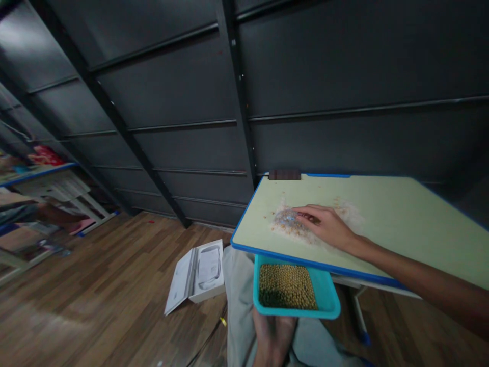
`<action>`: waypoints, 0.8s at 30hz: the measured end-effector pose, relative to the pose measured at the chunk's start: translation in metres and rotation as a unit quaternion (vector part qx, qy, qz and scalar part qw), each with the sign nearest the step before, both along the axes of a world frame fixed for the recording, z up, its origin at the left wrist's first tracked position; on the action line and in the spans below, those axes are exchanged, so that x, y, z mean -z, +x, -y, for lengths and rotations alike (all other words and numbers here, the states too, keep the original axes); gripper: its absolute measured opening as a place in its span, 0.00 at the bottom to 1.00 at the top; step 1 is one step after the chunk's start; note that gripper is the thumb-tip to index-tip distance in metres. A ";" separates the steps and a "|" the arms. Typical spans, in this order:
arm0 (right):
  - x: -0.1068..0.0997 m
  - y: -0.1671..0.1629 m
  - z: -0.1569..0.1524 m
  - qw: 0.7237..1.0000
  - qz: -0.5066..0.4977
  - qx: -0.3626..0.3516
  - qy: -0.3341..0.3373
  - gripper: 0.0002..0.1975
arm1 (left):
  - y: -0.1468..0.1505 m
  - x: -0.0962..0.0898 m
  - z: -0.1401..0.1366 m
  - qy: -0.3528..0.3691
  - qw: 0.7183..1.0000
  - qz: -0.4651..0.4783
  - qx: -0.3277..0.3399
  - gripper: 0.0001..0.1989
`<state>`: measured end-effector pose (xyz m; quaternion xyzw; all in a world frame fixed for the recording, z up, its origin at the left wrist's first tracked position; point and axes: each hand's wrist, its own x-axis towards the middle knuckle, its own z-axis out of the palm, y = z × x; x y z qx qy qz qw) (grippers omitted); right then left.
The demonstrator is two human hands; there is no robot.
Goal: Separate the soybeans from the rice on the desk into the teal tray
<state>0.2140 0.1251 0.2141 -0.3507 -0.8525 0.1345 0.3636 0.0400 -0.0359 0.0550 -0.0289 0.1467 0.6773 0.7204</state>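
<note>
A turquoise plastic tray (327,293) sits at the near edge of the table, above my lap. Round yellowish beans, like dried soybeans (286,285), fill much of it, with bare tray on the right side. My left hand (273,331) supports the tray from below, its fingers mostly hidden under it. Over the tabletop, my right hand (324,224) reaches in from the right with fingers curled down together at a scattered heap of pale powder and brownish bits (290,224). Something small and bluish shows by its fingertips; what it pinches is hidden.
The pale green table (405,219) has a blue edge and stands against a dark panelled wall (355,66). An open white box (206,270) lies on the wood floor to the left, near a dark cable (208,339). Farther left, a person's leg (53,214) shows under another table (49,173).
</note>
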 end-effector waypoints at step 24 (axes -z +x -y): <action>0.001 -0.007 0.014 0.999 -0.003 -0.045 -0.029 0.13 | 0.000 -0.003 0.001 -0.016 1.000 0.023 0.003 0.19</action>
